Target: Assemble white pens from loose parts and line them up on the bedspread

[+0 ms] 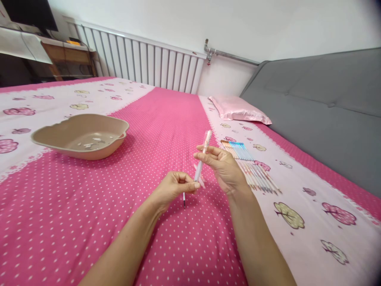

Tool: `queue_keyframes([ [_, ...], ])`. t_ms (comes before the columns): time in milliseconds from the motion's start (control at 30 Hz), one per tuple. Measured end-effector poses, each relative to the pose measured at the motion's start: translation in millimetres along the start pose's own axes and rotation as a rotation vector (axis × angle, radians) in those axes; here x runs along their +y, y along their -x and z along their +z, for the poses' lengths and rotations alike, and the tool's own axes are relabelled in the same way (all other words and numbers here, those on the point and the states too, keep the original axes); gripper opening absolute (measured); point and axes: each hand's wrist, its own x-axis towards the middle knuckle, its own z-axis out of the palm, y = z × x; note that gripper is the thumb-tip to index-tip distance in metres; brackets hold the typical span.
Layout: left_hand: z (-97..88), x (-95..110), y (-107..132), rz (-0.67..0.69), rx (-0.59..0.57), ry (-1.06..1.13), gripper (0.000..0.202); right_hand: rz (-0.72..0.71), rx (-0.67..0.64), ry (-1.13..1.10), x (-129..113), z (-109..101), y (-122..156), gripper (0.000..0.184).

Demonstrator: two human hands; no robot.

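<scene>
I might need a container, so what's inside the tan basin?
The basin has several small, pale scraps on its floor, too small to identify. Its near wall covers the closest strip of floor, so anything lying there cannot be seen.

Bedsheet (166, 115): magenta with white polka dots; pale pink side bands (276, 248) printed with pink and olive-yellow trees. Held pen (198, 171): pale pink. Upper pen row (241, 151), three o'clock: orange-brown and blue. Lower pen row (258, 174), four o'clock: pale pinkish. Basin (62, 135), nine o'clock: beige. Pillow (236, 109), two o'clock: light pink. Radiator (139, 59), eleven o'clock: white.
</scene>
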Motion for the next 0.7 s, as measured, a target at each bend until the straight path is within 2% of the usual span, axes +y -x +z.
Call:
queue_keyframes([
  [333, -1.7, -4, -3, 0.063, 0.040, -0.075, 0.019, 0.001, 0.017, 0.050, 0, 2, 1, 0.030],
  [533, -1.7, -6, -4, 0.090, 0.121, -0.066, 0.023, -0.013, 0.011, -0.002, -1, 9, 3, 0.029],
  [700, -4.0, -8, -7, 0.178, 0.208, 0.032, 0.024, 0.035, -0.074, 0.034, 4, 15, 4, 0.045],
])
